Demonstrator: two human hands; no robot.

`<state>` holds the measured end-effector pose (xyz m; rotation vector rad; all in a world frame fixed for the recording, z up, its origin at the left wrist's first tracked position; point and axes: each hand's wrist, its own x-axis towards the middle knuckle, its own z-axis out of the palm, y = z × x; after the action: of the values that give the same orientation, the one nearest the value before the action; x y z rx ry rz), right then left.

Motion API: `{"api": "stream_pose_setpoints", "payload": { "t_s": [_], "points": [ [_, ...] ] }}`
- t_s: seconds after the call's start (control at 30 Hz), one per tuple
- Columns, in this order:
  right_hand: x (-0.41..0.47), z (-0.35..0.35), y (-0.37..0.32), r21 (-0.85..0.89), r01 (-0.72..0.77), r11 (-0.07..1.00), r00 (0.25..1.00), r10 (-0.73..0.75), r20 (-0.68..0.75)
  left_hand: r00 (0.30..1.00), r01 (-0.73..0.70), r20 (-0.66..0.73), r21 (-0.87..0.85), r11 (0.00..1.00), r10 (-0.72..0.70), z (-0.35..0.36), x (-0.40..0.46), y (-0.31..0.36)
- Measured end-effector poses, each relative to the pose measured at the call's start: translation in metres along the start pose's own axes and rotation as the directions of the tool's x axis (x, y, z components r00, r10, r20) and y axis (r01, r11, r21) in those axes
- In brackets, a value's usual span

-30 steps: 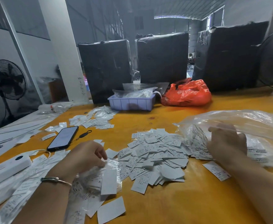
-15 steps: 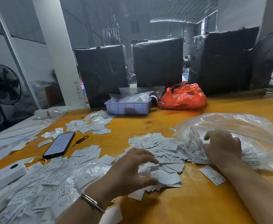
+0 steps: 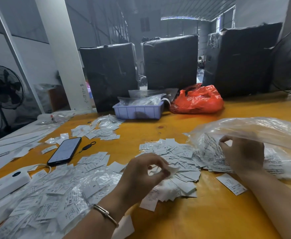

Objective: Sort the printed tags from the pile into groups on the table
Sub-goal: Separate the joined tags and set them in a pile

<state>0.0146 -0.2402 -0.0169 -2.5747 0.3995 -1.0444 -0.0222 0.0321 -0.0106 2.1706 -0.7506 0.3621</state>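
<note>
The worktop (image 3: 210,219) is a smooth orange-yellow board. A clear, crinkled plastic bag (image 3: 255,130) of printed tags lies at its right side. Beside it, at centre, sits the pile of tags (image 3: 177,157): small white rectangular slips with black print, loosely overlapped. A larger spread of tags in thin plastic sleeves (image 3: 58,192) covers the near left; a smaller group (image 3: 101,128) lies farther back, near a lilac plastic tray (image 3: 137,112).

Since half a second ago, the left hand (image 3: 141,176) has lifted from lying spread on the pile; its fingers now pinch one white tag (image 3: 173,170) just above the pile's near edge. The right hand (image 3: 243,154) stays at the bag mouth, fingers curled on the plastic film.

A dark phone (image 3: 64,151) lies left of centre. One single tag (image 3: 231,184) lies apart beside the right forearm.
</note>
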Motion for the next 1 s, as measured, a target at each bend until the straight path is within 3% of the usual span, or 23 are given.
{"api": "stream_pose_setpoints", "payload": {
  "t_s": [0.1, 0.2, 0.3, 0.37, 0.43, 0.53, 0.8, 1.0],
  "points": [
    [-0.004, -0.004, -0.006, 0.363, -0.075, 0.929, 0.997, 0.060, 0.052, 0.989, 0.150, 0.027, -0.187, 0.971, -0.148, -0.008, -0.002, -0.001],
    [-0.014, -0.011, -0.024, 0.708, -0.229, 0.668, 0.964, 0.055, 0.260, 0.971, 0.236, 0.048, -0.365, 0.901, -0.235, -0.015, -0.003, -0.001],
    [-0.022, -0.017, -0.040, 0.795, -0.477, 0.374, 0.839, -0.077, 0.539, 0.956, 0.292, 0.113, -0.459, 0.839, -0.271, -0.020, -0.003, 0.001],
    [-0.026, -0.018, -0.046, 0.728, -0.628, 0.275, 0.705, -0.193, 0.682, 0.944, 0.329, 0.175, -0.504, 0.798, -0.279, -0.022, -0.003, 0.002],
    [-0.031, -0.017, -0.052, 0.677, -0.688, 0.262, 0.618, -0.278, 0.735, 0.931, 0.363, 0.239, -0.544, 0.757, -0.276, -0.023, -0.002, 0.003],
    [-0.036, -0.017, -0.058, 0.648, -0.717, 0.258, 0.561, -0.338, 0.756, 0.926, 0.373, 0.273, -0.559, 0.741, -0.261, -0.022, -0.003, 0.006],
    [-0.044, -0.020, -0.064, 0.625, -0.707, 0.331, 0.497, -0.397, 0.772, 0.961, 0.274, 0.138, -0.573, 0.773, -0.238, -0.017, -0.003, 0.016],
    [-0.045, -0.023, -0.065, 0.618, -0.719, 0.318, 0.487, -0.404, 0.774, 0.961, 0.255, 0.053, -0.558, 0.790, -0.273, -0.014, -0.004, 0.012]
  ]
}}
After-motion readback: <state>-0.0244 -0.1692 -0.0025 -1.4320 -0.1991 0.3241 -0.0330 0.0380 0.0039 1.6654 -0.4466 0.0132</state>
